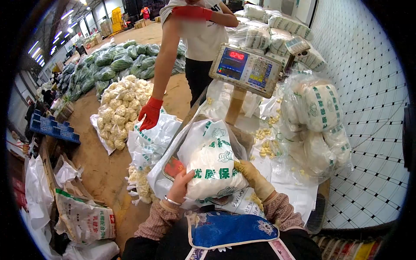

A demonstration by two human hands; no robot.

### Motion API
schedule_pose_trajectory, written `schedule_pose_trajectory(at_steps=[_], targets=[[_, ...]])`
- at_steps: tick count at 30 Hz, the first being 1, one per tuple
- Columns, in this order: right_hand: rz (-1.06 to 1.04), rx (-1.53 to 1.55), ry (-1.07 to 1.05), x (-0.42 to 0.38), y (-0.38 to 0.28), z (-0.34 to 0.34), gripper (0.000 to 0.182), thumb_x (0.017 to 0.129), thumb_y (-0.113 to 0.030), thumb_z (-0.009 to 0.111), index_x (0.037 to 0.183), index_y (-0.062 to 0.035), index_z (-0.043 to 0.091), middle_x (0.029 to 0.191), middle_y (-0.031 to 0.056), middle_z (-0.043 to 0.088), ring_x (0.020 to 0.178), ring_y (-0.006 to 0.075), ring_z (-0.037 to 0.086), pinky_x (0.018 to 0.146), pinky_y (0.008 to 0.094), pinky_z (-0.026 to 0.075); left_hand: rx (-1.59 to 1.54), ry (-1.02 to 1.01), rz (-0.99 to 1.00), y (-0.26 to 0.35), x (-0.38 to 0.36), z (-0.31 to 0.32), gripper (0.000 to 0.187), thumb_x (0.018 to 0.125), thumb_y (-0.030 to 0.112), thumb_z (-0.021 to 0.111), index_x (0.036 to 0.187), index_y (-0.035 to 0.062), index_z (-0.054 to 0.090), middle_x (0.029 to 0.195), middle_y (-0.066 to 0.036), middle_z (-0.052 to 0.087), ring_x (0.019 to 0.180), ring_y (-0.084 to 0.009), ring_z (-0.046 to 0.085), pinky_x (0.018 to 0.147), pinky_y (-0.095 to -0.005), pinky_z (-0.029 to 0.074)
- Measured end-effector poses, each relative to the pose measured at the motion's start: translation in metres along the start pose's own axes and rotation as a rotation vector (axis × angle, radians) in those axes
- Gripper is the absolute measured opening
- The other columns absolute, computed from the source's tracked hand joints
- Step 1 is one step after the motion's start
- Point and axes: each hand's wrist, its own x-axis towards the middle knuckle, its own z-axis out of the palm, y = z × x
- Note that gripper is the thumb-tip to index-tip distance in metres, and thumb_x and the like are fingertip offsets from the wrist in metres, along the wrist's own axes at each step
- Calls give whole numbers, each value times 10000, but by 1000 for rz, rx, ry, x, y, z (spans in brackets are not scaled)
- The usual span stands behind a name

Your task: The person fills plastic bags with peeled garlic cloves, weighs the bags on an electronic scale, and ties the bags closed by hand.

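Observation:
A white plastic bag (pixel 212 160) with green printing, filled out at its lower part, is between my two hands in front of my body. My left hand (pixel 180 186), bare with a bracelet at the wrist, grips its left side. On the opposite side my right hand (pixel 255 180), in a yellowish work glove, holds the bag near its edge. Just beyond stands a scale display (pixel 246 69) on a post, with red digits reading 0.240. Loose garlic-like cloves (pixel 266 149) lie to the right of the post. The bag hides most of what is under it.
Across from me stands a person whose red-gloved hand (pixel 151 113) hangs over printed plastic bags (pixel 149 141). Filled bags are piled at right (pixel 320 112). On the floor at left are a heap of bagged pale produce (pixel 119 112), green bagged vegetables (pixel 121 63) and a blue pallet (pixel 52 128).

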Motion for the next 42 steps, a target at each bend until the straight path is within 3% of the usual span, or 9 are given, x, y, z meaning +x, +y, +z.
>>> schedule_pose_trajectory(at_steps=[10,16,19,24,27,32,36,40,42], targets=[[42,343,-140,-3,-1,20,495,816,-394,538,1113,0,493,993,82,585,845,156,561,753,269,456,-267,-14,136,-8,-2,25,424,854,255,473,1187,3,406,1074,-98,541,931,-178,552,805,-301,444],[50,164,-352,-13,2,31,526,803,-407,551,1156,-25,467,1033,85,563,919,151,529,815,282,429,1014,-28,534,-34,13,8,397,803,246,539,1070,-34,448,916,-185,552,841,-230,554,751,-330,428],[46,-183,-302,-2,-3,42,449,751,-240,643,1110,-14,496,952,59,589,816,125,558,727,249,462,977,15,645,-32,15,15,362,796,272,548,984,-31,485,803,-173,540,748,-223,549,692,-317,435],[-6,23,-199,1,3,37,360,731,-101,646,1053,10,530,912,71,602,756,129,579,662,244,489,552,183,176,24,11,2,242,799,217,563,695,-1,551,605,-67,520,595,-156,510,553,-295,422],[74,258,-214,-6,-14,45,316,739,-80,619,1027,24,542,888,79,612,742,138,591,648,252,497,1155,558,791,41,46,-13,357,708,203,644,966,-9,517,834,-129,562,677,-204,553,574,-293,436],[217,335,-176,-2,-30,44,285,748,-122,601,1002,0,561,877,86,618,742,140,592,695,270,493,1116,475,719,43,103,-40,220,730,147,608,880,-7,559,733,-107,578,622,-198,544,577,-294,438],[-519,231,-1,-35,-57,67,401,711,-137,599,1077,1,510,956,123,601,819,222,602,765,327,495,636,574,707,43,108,-59,122,771,101,558,783,-19,579,644,-63,584,594,-126,525,568,-261,430],[-628,323,-439,-34,-93,74,310,849,-108,451,1158,-126,461,1216,105,448,1109,199,436,938,341,364,497,481,634,43,106,-70,108,808,95,537,789,-9,560,668,24,531,595,-50,453,538,-194,386],[-481,382,-261,-33,-97,69,311,854,-138,449,1163,-103,456,1208,97,455,1100,193,442,931,341,369,435,461,637,39,108,-71,109,810,98,538,793,-7,560,674,23,532,598,-49,452,543,-192,386]])
